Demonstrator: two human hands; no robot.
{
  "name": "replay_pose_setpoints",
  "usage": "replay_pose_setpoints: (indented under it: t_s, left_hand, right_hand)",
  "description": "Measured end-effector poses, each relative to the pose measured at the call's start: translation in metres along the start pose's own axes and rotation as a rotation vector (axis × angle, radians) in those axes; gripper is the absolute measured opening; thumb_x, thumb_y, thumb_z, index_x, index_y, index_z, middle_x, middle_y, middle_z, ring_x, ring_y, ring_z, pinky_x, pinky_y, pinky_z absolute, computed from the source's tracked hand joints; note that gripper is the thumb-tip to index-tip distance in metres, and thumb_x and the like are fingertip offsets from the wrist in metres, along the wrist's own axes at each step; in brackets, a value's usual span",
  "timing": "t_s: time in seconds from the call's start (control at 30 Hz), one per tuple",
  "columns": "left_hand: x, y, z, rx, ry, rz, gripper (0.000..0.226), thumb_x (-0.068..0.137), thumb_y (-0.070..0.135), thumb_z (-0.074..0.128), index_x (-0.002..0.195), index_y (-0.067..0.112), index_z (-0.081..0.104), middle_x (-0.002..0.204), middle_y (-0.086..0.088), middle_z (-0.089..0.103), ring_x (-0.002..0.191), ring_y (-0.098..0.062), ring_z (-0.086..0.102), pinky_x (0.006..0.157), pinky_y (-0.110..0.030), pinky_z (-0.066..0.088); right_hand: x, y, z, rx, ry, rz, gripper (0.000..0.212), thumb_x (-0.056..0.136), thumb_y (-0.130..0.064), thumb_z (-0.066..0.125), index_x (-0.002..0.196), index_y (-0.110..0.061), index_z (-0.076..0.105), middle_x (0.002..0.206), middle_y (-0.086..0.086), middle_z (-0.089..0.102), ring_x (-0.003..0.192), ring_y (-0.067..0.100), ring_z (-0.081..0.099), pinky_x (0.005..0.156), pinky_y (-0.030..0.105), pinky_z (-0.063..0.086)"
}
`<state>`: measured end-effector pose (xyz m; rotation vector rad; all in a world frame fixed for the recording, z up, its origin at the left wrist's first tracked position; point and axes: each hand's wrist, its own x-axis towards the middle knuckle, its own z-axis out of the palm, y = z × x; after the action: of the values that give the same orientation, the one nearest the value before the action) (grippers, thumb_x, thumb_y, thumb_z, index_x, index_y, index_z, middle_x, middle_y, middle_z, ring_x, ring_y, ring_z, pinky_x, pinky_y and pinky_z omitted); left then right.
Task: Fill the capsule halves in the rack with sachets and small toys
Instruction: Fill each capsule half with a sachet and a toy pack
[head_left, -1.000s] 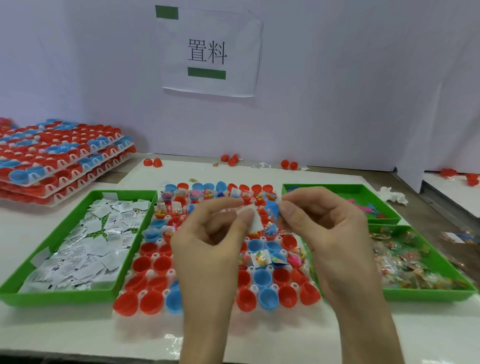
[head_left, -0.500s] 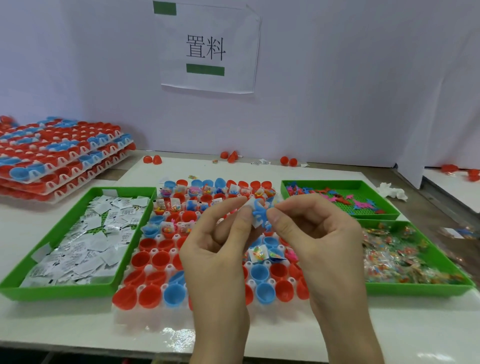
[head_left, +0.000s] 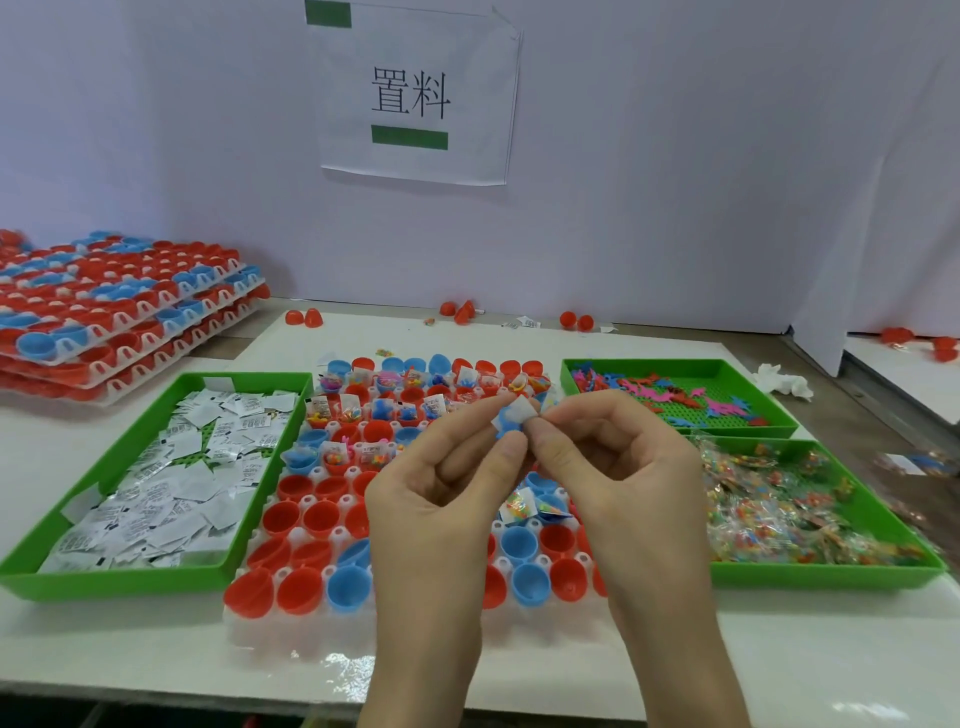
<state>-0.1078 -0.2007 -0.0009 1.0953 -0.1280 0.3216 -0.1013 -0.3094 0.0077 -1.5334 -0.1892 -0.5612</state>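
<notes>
A white rack (head_left: 291, 621) of red and blue capsule halves lies in the middle of the table. Its far rows hold sachets and small toys; its near rows are bare cups. Above the rack, my left hand (head_left: 447, 499) and my right hand (head_left: 613, 467) meet at the fingertips. Together they pinch a small white sachet (head_left: 519, 410) with a blue toy (head_left: 506, 418) behind it. Both hands hide the middle of the rack.
A green tray of white sachets (head_left: 52, 525) sits at the left. Two green trays at the right hold flat plastic toys (head_left: 680, 366) and clear candy packets (head_left: 831, 571). Stacked filled racks (head_left: 119, 312) stand at the far left. Loose red capsule halves (head_left: 304, 318) lie by the wall.
My hands stayed together above the rack, shifting slightly right. The white sachet now covers most of the blue toy at my fingertips.
</notes>
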Motion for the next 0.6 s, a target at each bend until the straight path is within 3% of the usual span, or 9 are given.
replay_pose_setpoints:
  t_s: [0.13, 0.27, 0.4, 0.5, 0.6]
  left_hand:
    - [0.001, -0.001, -0.006, 0.009, 0.063, 0.0, 0.027, 0.068, 0.025, 0.076, 0.095, 0.023, 0.079, 0.09, -0.005, 0.078, 0.086, -0.019, 0.076, 0.07, -0.021, 0.059]
    - [0.005, 0.003, -0.014, 0.001, 0.091, 0.006, 0.036, 0.06, 0.034, 0.078, 0.095, 0.024, 0.078, 0.088, -0.006, 0.078, 0.085, -0.019, 0.076, 0.069, -0.021, 0.059]
    - [0.007, 0.003, -0.017, 0.001, 0.092, -0.005, 0.033, 0.057, 0.035, 0.078, 0.09, 0.03, 0.08, 0.087, -0.005, 0.078, 0.084, -0.018, 0.076, 0.068, -0.02, 0.058]
    - [0.007, 0.003, -0.018, 0.016, 0.083, -0.009, 0.031, 0.058, 0.034, 0.078, 0.088, 0.03, 0.08, 0.086, -0.005, 0.078, 0.083, -0.018, 0.076, 0.068, -0.02, 0.058]
    - [0.007, 0.006, -0.019, 0.031, 0.064, 0.001, 0.03, 0.061, 0.033, 0.078, 0.09, 0.026, 0.08, 0.086, -0.006, 0.078, 0.084, -0.019, 0.076, 0.069, -0.021, 0.058]
  right_hand:
    - [0.011, 0.019, -0.024, -0.225, -0.073, 0.099, 0.008, 0.086, -0.022, 0.074, 0.081, -0.028, 0.073, 0.076, -0.008, 0.073, 0.071, 0.007, 0.07, 0.064, 0.018, 0.054]
    - [0.022, 0.054, -0.074, -0.588, 0.087, 0.229, 0.016, 0.089, -0.016, 0.072, 0.087, -0.031, 0.073, 0.081, -0.018, 0.071, 0.079, -0.001, 0.066, 0.072, 0.026, 0.052]
    - [0.024, 0.075, -0.097, -0.751, 0.034, 0.361, 0.018, 0.088, -0.02, 0.073, 0.104, -0.028, 0.074, 0.093, -0.011, 0.072, 0.091, 0.014, 0.068, 0.085, 0.042, 0.057]
    - [0.024, 0.077, -0.093, -0.817, -0.038, 0.372, 0.018, 0.086, -0.025, 0.076, 0.093, -0.041, 0.071, 0.091, -0.015, 0.071, 0.088, 0.009, 0.065, 0.082, 0.041, 0.056]
    - [0.025, 0.079, -0.091, -0.822, -0.025, 0.369, 0.02, 0.084, -0.024, 0.077, 0.083, -0.042, 0.071, 0.086, -0.016, 0.072, 0.085, 0.009, 0.064, 0.079, 0.039, 0.056]
